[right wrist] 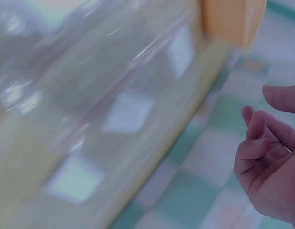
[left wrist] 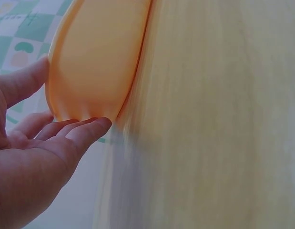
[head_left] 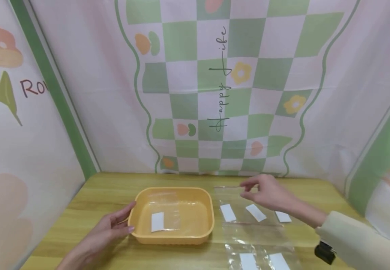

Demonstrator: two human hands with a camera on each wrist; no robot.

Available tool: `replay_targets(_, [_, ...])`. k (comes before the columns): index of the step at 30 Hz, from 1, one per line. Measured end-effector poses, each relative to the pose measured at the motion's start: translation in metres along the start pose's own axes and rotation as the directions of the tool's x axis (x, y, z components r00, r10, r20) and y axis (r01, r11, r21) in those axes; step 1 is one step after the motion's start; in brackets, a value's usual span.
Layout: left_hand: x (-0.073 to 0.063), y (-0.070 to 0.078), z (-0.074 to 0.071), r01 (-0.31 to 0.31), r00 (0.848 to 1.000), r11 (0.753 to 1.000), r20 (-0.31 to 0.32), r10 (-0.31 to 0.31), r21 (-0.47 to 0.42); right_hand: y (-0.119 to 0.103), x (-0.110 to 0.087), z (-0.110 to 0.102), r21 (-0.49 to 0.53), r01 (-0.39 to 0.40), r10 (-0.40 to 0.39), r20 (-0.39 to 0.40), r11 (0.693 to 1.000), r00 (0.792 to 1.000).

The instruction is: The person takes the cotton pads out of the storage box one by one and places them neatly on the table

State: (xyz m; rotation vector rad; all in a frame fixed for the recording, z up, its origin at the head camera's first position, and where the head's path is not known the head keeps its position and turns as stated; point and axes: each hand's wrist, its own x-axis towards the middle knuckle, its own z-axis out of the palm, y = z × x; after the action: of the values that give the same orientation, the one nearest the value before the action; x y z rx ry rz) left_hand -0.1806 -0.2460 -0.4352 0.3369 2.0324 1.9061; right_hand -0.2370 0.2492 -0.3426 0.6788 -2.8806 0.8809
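Observation:
A yellow plastic basin [head_left: 171, 240] stands on the table left of centre. My left hand [head_left: 108, 227] holds its left end, thumb and fingers spread along the wall; the left wrist view shows the fingertips [left wrist: 103, 125] against the basin. Inside lies a clear plastic bag [head_left: 172, 221] with a white rectangle. Above the far edge of more clear bags [head_left: 235, 197] on the right is my right hand [head_left: 269, 193]. Its fingers are loosely bent, the thumb apart, and the right wrist view shows nothing between them.
Nearer the table's front lie more clear bags [head_left: 262, 247] with white rectangles [head_left: 248, 261]. The wooden table [head_left: 90, 198] ends at a printed cloth [head_left: 178, 105] with green checks. A black object [head_left: 324, 252] is at the right sleeve.

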Motion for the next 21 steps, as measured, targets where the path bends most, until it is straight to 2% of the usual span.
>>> replay_targets(5, [0.0,0.0,0.0,0.002,1.0,1.0,-0.011,-0.002,0.004,-0.049,0.033,0.018,-0.002,0.122,-0.122,0.059,0.992,0.991])
replay_targets(9, [0.0,-0.001,0.0,0.005,1.0,1.0,-0.018,-0.005,0.0,-0.074,0.057,0.035,-0.038,0.185,-0.18,0.109,0.982,0.978])
replay_targets(14, [0.001,-0.002,0.0,-0.017,1.0,1.0,-0.012,0.016,-0.011,-0.094,0.079,0.059,-0.057,0.2,-0.184,0.207,0.978,0.961])
replay_targets(18, [0.001,-0.001,-0.001,-0.037,0.999,0.999,0.002,0.037,-0.009,-0.104,0.092,0.078,-0.069,0.239,-0.209,0.296,0.969,0.932])
replay_targets(21, [0.0,0.0,-0.001,-0.028,1.0,1.0,-0.003,0.028,-0.008,-0.109,0.1,0.09,-0.082,0.261,-0.217,0.353,0.962,0.91])
